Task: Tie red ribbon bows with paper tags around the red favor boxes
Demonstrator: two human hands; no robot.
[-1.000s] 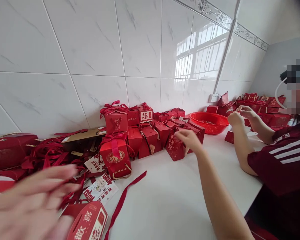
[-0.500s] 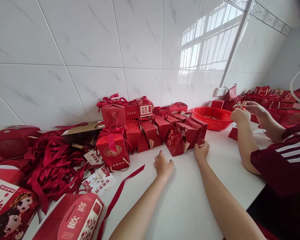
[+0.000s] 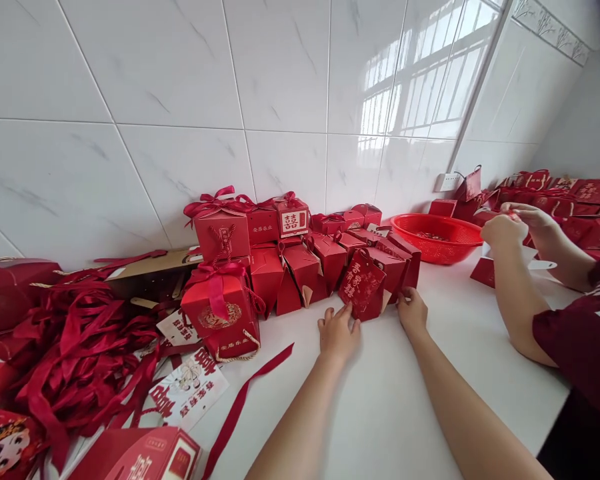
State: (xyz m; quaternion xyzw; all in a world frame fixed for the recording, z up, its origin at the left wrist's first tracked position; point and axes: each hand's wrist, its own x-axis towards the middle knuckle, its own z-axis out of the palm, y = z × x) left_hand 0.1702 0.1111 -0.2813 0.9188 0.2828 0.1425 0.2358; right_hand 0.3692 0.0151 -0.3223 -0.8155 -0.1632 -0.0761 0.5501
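A small red gift box with gold characters (image 3: 363,284) stands at the front of a row of red boxes on the white counter (image 3: 380,407). My left hand (image 3: 337,331) rests on the counter with its fingers spread, the fingertips touching the box's left lower corner. My right hand (image 3: 413,309) lies at the box's right lower corner, fingers curled against it. Neither hand has lifted the box. More ribbon-tied red boxes (image 3: 230,233) are stacked behind it against the tiled wall.
A tangle of red ribbons (image 3: 80,347) and printed cards (image 3: 190,390) lie at the left, with a larger red box (image 3: 140,457) near the front edge. A red plastic basket (image 3: 437,237) sits at the back right. Another person's hands (image 3: 510,223) work at the right among more red boxes.
My left hand has slid forward to the box with gold characters, and my right hand has moved up against its other corner. The view has shifted slightly.
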